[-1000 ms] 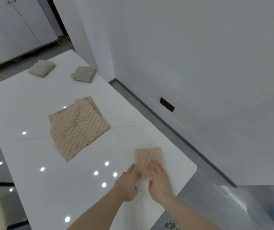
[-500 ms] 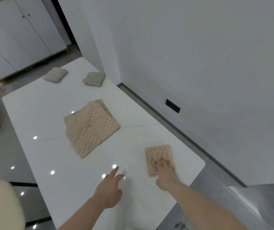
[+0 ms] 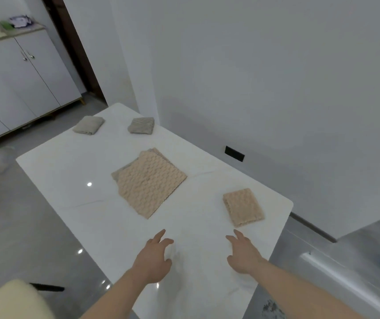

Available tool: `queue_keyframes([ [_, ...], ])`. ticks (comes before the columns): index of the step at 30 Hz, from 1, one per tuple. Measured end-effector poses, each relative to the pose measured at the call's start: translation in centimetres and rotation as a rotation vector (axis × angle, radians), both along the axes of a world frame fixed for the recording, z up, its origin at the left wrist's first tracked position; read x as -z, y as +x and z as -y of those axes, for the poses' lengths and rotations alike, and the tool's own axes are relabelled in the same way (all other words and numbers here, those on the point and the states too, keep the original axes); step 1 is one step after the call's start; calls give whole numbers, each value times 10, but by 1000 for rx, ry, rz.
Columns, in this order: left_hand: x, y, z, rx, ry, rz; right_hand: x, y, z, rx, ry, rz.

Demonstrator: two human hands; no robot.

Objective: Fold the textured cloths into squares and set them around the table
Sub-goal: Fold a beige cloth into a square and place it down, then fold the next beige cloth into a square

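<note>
- Hovering over the table, our left hand and right hand are open and empty.
- Folded square sits near the right corner — done.
- Next we take the top of the stack by two corners, lifting cleanly.

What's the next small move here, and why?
Probably reach both hands, left and right, forward to the stack of unfolded cloths at mid-table. Both hover empty, the beige folded square lies set down apart from them, and the stack is unfolded.
</note>
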State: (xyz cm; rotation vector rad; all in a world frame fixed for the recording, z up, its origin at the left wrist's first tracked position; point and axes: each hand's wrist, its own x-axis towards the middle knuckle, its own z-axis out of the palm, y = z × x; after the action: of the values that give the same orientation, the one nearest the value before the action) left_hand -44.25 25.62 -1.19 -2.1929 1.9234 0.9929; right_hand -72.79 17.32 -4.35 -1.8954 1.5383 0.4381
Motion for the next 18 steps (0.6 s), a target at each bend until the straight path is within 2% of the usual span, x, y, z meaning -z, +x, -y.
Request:
queue_keyframes([
  [5, -8, 17, -20, 66, 1, 9, -23, 12, -49, 32, -18, 52],
  [11, -21, 7, -22, 85, -56, -5, -46, 11, -67, 65, -88, 142],
  [18, -19, 2, -32, 97, -73, -8, -44, 4, -88, 57, -75, 136],
])
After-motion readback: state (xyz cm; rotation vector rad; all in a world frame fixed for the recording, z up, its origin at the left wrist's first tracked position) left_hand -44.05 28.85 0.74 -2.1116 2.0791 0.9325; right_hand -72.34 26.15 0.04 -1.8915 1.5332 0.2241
